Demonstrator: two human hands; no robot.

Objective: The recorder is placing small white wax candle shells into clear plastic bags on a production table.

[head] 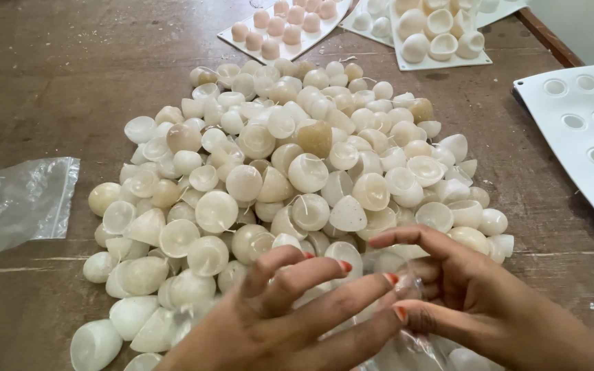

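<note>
Both hands are meeting at the near edge of the brown wooden table [63, 75], just in front of a big heap of small white wax candles [297, 178] that is lying in the middle of it. The left hand [290, 312] is coming in from the near side with its fingers [342, 292] stretched out towards the right, only slightly bent and not closed. The right hand [476, 288] is facing it, and its thumb and forefinger are pinching the upper edge of a thin clear plastic bag [407, 343]. The fingertips of the left hand are touching this same edge, so the bag is being held between the two hands, low down near the table's front edge. What is inside the bag I cannot tell, because it is transparent and half hidden.

Another clear plastic bag with candles [18, 203] is lying at the left edge of the table, well apart from the hands. At the far edge, a white mould tray with pinkish candles [283, 24] and a white mould tray with cream candles [438, 31] are standing side by side. An empty white mould sheet with round holes [582, 130] is resting at the right edge.
</note>
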